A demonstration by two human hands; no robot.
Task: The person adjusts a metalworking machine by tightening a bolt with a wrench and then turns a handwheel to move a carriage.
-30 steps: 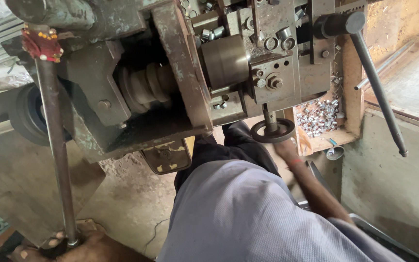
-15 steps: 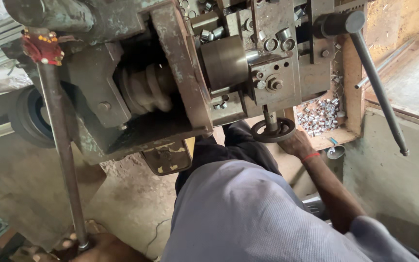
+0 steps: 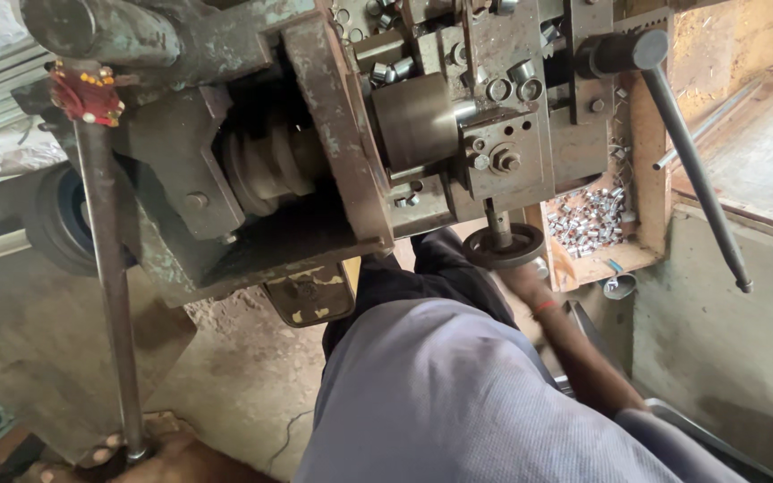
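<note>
Head view: left hand (image 3: 149, 447) clenched round lower end of long rod (image 3: 105, 268), steadying it upright beside lathe (image 3: 333, 161). Right hand (image 3: 516, 277) under handwheel (image 3: 503, 246), grip hidden, cannot tell; wrist angled up for turning.

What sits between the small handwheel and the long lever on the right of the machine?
In the head view, a wooden tray of small metal sleeves lies between the handwheel and the lever.
</note>
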